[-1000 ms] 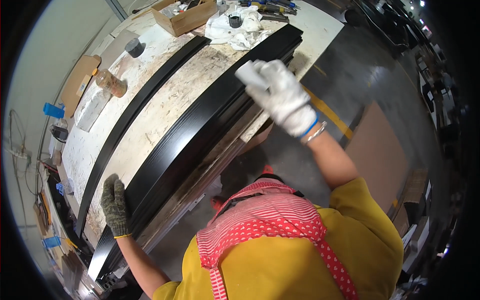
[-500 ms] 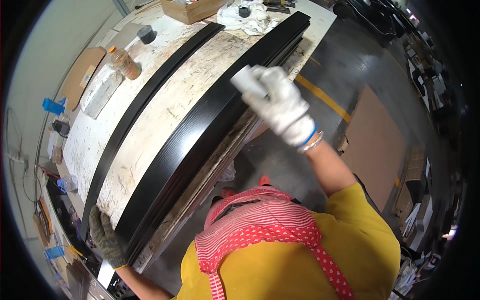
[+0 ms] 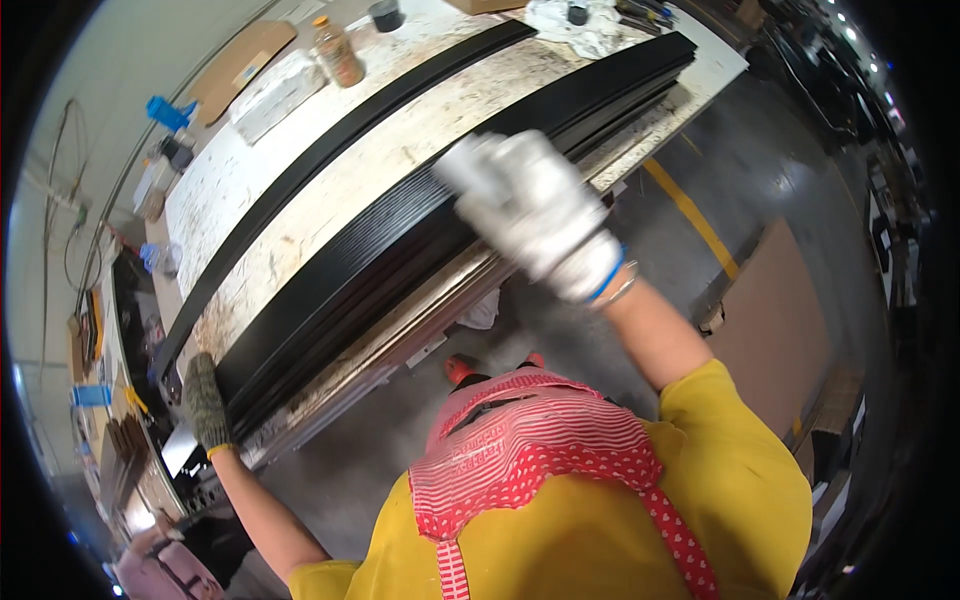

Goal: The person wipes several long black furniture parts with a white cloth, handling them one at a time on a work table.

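Observation:
A stack of long black boards (image 3: 400,205) lies along the near edge of the worktable, its top board glossy and finely grained. My right hand (image 3: 540,210), in a white glove smeared by motion, is over the top board around its middle. It grips a small white block (image 3: 463,165) whose underside I cannot see. At the near left end of the stack, my left hand (image 3: 206,405) wears a dark mottled knit glove. Its fingers are stretched out against the board ends. Farther in on the table, a single narrow black strip (image 3: 300,172) lies roughly parallel to the stack.
On the stained white table (image 3: 300,245) stand an orange-capped bottle (image 3: 338,52), a dark cup (image 3: 385,15) and a whitish block-shaped package (image 3: 277,95). A cloth (image 3: 580,28) lies at the far end. Brown cardboard (image 3: 770,310) is on the right; another person's pink garment (image 3: 165,572) shows lower left.
My right hand has moved along the top board toward its near left end with the white block. My left hand stays at the board ends. The whole view has shifted.

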A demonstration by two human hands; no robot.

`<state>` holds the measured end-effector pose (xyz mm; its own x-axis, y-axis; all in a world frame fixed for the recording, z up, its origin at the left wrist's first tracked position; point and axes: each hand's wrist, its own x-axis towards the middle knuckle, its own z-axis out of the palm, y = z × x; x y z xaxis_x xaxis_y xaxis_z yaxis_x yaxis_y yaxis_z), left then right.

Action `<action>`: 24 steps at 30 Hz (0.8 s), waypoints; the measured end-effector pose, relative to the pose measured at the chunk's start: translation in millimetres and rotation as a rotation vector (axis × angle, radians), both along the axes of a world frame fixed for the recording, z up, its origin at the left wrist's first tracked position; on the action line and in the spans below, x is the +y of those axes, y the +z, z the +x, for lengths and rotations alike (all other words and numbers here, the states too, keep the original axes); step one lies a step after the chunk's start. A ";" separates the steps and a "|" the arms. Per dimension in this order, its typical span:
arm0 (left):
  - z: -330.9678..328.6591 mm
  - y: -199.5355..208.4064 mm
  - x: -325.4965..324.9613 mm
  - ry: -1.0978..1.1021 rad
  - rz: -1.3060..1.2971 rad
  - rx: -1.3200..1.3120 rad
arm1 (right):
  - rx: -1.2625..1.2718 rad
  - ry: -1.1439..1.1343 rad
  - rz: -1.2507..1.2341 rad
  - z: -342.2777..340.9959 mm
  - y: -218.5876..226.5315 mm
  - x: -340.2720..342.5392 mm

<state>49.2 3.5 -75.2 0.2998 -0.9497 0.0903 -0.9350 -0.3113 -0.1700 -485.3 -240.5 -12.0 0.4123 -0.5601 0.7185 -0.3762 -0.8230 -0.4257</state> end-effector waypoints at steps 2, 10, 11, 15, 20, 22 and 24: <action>-6.1 4.3 -9.7 -0.007 -0.033 -0.008 | 0.116 -0.359 0.029 -27.1 -10.2 -9.2; -24.7 9.3 -25.8 -0.046 -0.059 -0.066 | 0.257 0.083 0.149 103.2 -10.0 93.7; -32.5 16.4 -26.0 -0.013 0.012 -0.044 | 0.198 0.102 0.100 110.0 -15.4 97.3; -31.9 46.8 -12.5 -0.187 -0.072 0.326 | -0.145 -0.127 0.184 70.9 -19.0 66.9; 11.8 53.8 14.4 -0.270 -0.120 0.518 | 0.162 -0.537 -0.032 66.1 -27.1 77.3; 22.3 49.2 17.6 -0.278 -0.130 0.557 | 0.196 -0.445 -0.023 123.8 -16.0 113.0; 27.8 44.8 17.0 -0.293 -0.108 0.506 | 0.297 -0.233 -0.163 176.8 -9.6 150.3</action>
